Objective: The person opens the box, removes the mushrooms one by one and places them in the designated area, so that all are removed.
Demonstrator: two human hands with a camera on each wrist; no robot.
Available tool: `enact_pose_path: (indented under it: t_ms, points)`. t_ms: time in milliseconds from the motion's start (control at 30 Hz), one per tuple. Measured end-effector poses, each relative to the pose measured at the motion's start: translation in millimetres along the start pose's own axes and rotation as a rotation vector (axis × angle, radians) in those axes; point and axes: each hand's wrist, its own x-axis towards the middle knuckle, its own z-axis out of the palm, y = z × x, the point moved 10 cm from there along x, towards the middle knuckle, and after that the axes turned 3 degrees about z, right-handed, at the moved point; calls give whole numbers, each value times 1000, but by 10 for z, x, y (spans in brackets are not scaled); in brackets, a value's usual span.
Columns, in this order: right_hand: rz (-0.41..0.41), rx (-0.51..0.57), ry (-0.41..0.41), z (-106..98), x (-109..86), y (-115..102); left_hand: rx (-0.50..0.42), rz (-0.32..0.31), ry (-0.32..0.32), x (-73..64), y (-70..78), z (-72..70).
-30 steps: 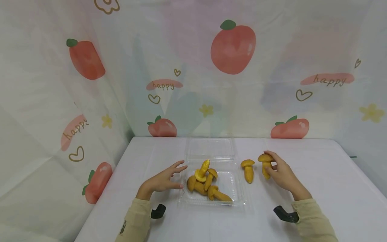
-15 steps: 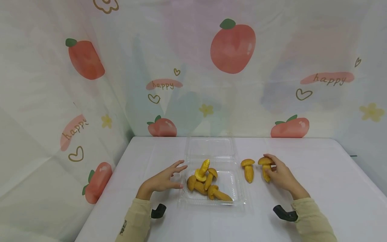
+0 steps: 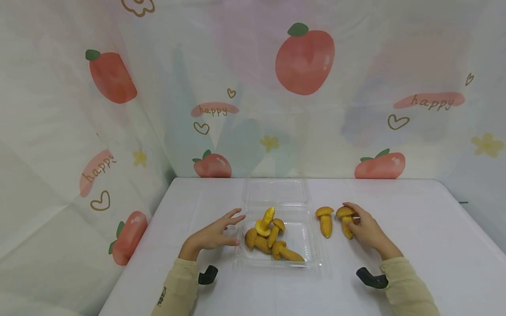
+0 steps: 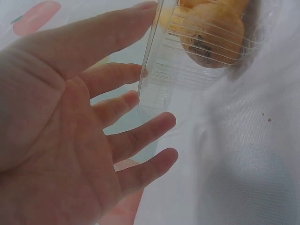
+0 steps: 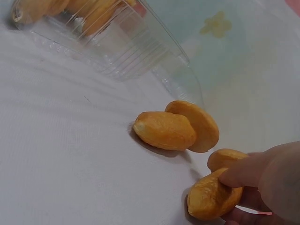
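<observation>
My right hand (image 3: 368, 228) pinches a yellow-brown toy mushroom (image 3: 346, 212) that lies on the table; in the right wrist view its stem (image 5: 209, 197) is against the tabletop. Just left of it lies another mushroom (image 3: 326, 223), its cap toward the back. A clear plastic clamshell box (image 3: 310, 245) stands mid-table with its lid (image 3: 274, 192) laid back. Several mushrooms (image 3: 286, 251) lie inside, one with its stem pointing up. At the box's left wall my left hand (image 3: 211, 232) has its fingers spread; in the left wrist view the fingertips are at the box edge (image 4: 149, 56).
The white table (image 3: 340, 289) reaches back to a printed fabric backdrop (image 3: 253, 87). Another cloth wall (image 3: 51, 175) stands on the left. A black strap piece (image 3: 371, 278) sticks out at the right wrist, and a similar one (image 3: 208, 275) at the left.
Over the last second my right hand has moved slightly toward the front with the mushroom, bringing it down beside the other one. The left hand and the box have kept their places.
</observation>
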Motion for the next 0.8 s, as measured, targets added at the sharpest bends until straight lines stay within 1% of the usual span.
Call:
enact_pose_path:
  t_ms: [233, 567, 800]
  points:
    - [0, 4, -11, -10, 13, 10, -1, 2, 3, 7, 19, -12]
    - [60, -3, -19, 13, 17, 81, 6, -9, -1, -25, 55, -8]
    - [74, -17, -21, -4, 11, 93, 14, -15, 5, -26, 52, -7]
